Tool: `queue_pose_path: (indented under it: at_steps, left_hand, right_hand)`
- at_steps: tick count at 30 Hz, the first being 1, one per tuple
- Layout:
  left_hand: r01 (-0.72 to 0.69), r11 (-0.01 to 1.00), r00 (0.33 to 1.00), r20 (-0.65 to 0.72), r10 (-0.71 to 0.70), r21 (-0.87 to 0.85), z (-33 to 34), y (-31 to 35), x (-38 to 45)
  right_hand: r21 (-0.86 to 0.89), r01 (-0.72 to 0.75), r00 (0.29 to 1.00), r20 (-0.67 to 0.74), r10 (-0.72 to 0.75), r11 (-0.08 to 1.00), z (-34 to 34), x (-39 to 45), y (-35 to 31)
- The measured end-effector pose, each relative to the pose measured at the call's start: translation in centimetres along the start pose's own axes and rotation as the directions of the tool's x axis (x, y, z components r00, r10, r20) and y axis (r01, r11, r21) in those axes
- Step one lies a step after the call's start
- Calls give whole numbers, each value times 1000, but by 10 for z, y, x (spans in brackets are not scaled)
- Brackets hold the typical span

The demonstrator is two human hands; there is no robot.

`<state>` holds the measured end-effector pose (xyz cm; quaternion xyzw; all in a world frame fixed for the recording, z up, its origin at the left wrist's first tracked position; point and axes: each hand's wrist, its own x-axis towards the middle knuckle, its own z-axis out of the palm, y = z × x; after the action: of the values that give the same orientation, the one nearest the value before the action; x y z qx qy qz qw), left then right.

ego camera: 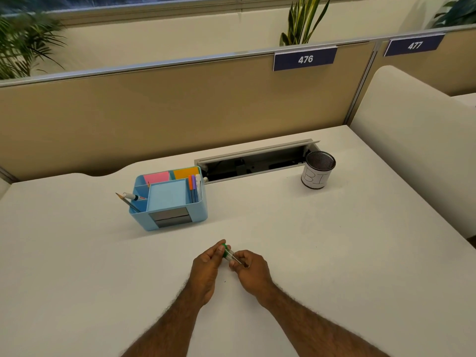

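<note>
Head view, person seated at a white table (334, 253). Both hands met over the near middle of the table, at six o'clock in the view. The left hand (206, 269) pinched the green cap (223, 246) of a pen (230, 253) between thumb and fingertips; the right hand (251, 271) was curled round the other end of the barrel. The pen lay between the two hands, just above the tabletop, its capped end pointing toward eleven o'clock and its far end toward four o'clock. Whether the cap sat fully on the barrel could not be told. A light blue organizer (201, 215) stood at eleven o'clock from the hands, well apart from them; it held pink sticky notes (156, 177), orange sticky notes (184, 173), a pencil (126, 200) leaning out at its left corner, and orange and purple pens (192, 186) upright on its right side. A mesh cup (318, 173) with a handwritten paper label stood at one o'clock, just beside the right end of an open cable tray (252, 163). A tan partition (154, 112) closed the table's far edge at twelve o'clock and carried a blue plate (305, 59) reading 476.
</note>
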<state>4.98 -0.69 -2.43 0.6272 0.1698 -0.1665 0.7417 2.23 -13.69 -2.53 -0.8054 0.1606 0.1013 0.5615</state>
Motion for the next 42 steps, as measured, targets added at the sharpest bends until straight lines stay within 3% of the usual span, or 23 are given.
queue_pose_path:
  at_steps: [4,7,10,13,15,17,19,20,24,28,32,42]
  left_hand:
    - [3,1000,1000,-7,-3,25,0,3,-2]
    - [-8,993,1000,4,8,121,-5,8,-4]
    - [-36,980,999,-18,40,194,-10,19,-7]
    - [-88,933,977,-151,149,350,-15,40,-5]
    - [-155,789,887,-268,376,595,-24,57,-3]
    - [-216,636,738,-303,603,741,-36,72,-3]
    - [-214,540,644,-298,705,814,-50,86,2]
    - [-190,493,638,-275,720,849,-57,91,6]
    - [-65,343,769,-172,616,937,-83,106,20]
    - [39,194,888,-123,444,980,-97,100,28]
    - [62,126,902,-109,417,990,-104,91,30]
    - [39,196,876,-128,465,980,-107,88,34]
  right_hand:
    - [79,-70,994,92,63,994,-8,1,-9]
    - [-8,-134,970,203,132,991,-15,7,-18]
    - [-145,-76,966,235,109,987,-20,17,-31]
    - [-220,44,986,169,-6,975,-20,31,-48]
    - [-237,125,989,105,-102,964,-17,40,-63]
    - [-230,210,977,77,-197,950,-12,48,-81]
    - [-245,298,954,62,-292,923,-5,57,-101]
    - [-265,335,941,55,-333,904,-2,62,-110]
    - [-381,447,887,75,-455,809,15,82,-145]
    - [-489,472,869,117,-481,733,29,98,-167]
    - [-508,501,854,158,-496,701,43,108,-183]
    - [-560,529,844,265,-467,638,79,123,-188]
